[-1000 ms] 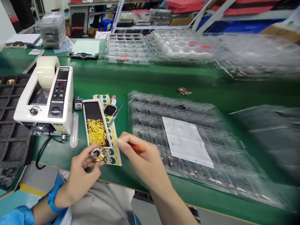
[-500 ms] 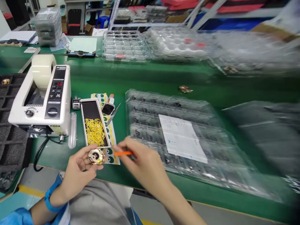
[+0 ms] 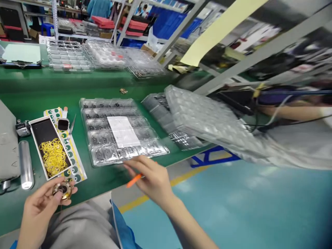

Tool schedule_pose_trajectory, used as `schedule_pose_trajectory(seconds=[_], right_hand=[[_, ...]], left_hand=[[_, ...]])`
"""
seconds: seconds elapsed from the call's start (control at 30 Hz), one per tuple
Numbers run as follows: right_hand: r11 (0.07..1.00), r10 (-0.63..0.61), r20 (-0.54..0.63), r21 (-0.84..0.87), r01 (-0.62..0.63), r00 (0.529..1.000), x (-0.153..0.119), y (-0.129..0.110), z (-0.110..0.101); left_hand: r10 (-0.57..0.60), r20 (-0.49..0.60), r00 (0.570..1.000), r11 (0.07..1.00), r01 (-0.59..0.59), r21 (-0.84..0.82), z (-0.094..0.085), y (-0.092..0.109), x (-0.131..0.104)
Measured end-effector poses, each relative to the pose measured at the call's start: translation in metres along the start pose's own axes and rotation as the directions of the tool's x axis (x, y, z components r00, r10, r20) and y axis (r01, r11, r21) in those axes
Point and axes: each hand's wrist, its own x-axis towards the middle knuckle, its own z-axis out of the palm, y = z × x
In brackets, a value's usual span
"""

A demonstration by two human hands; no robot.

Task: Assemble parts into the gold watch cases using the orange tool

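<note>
My left hand [image 3: 38, 207] grips a small round gold-coloured part [image 3: 62, 190] by its rim, just off the front edge of the green bench. An orange stick tool [image 3: 134, 180] is held in my right hand [image 3: 151, 178], which hovers at the near edge of a clear plastic blister tray [image 3: 98, 114] with a white paper slip [image 3: 122, 131] on top. A narrow white box with yellow rubber rings [image 3: 53, 157] lies just beyond my left hand, on a strip of green-dot stickers [image 3: 74, 162].
A silver cylinder [image 3: 25, 164] and the grey side of a tape dispenser [image 3: 6, 145] sit at far left. More clear trays [image 3: 202, 117] overhang the bench on the right, next to a person's arm [image 3: 290, 112]. Stacked trays [image 3: 67, 55] line the back. A small gold part [image 3: 123, 91] lies mid-bench.
The view has swung sharply to the right, so the bench slid left and the floor and a neighbour's arm appeared. My hands keep their grips; the right hand moved off the sticker strip toward the tray.
</note>
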Motion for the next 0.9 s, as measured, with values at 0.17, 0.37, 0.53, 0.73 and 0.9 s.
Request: schedule_pose_trajectory(seconds=[0.17, 0.37, 0.53, 0.73, 0.9], right_hand=[[0.995, -0.08, 0.266, -0.032, 0.092, 0.961, 0.024, 0.057, -0.015], [0.994, -0.11, 0.386, 0.047, 0.1, 0.916, 0.034, 0.067, -0.002], [0.983, -0.004, 0.21, 0.179, -0.035, 0.978, 0.025, 0.036, -0.006], [0.597, 0.273, 0.321, 0.683, -0.422, 0.907, 0.021, -0.047, 0.004], [0.497, 0.228, 0.482, 0.689, -0.527, 0.846, 0.021, -0.075, 0.024]], left_hand=[[-0.032, -0.002, 0.999, 0.999, 0.032, -0.004, 0.008, 0.002, -0.001], [-0.044, 0.029, 0.999, 0.999, 0.044, -0.002, 0.028, -0.001, -0.009], [0.036, 0.222, 0.974, 0.999, -0.039, 0.006, 0.035, -0.006, 0.0], [0.122, 0.353, 0.928, 0.989, -0.145, 0.04, 0.052, 0.0, 0.009], [0.131, 0.259, 0.957, 0.962, -0.185, 0.198, 0.054, 0.008, 0.006]])
